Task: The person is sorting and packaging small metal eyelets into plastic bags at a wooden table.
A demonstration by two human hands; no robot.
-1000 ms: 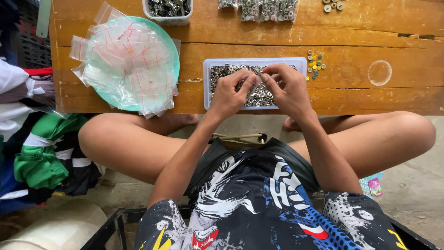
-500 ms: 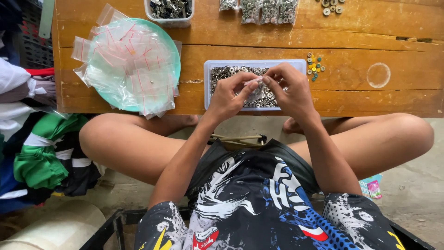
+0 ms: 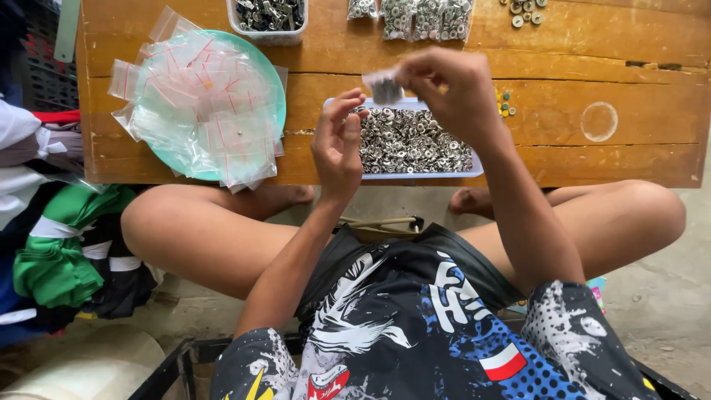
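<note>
Both hands just came up off the tray (image 3: 474, 172) of metal washers. Right hand (image 3: 452, 92) now pinches a small filled bag (image 3: 384, 87) above it; left hand (image 3: 339, 141) hovers beside it, fingers loosely curled and holding nothing, so that bag looks loaded.

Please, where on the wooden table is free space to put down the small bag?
Bare wood lies right of the tray of metal rings, around the faint ring mark. A narrow strip lies between the green plate of empty bags and the tray. The far edge with the filled bags is crowded.

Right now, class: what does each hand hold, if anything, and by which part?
The right hand pinches a small clear bag of metal pieces by its top edge. The left hand is open below it, holding nothing visible.
</note>
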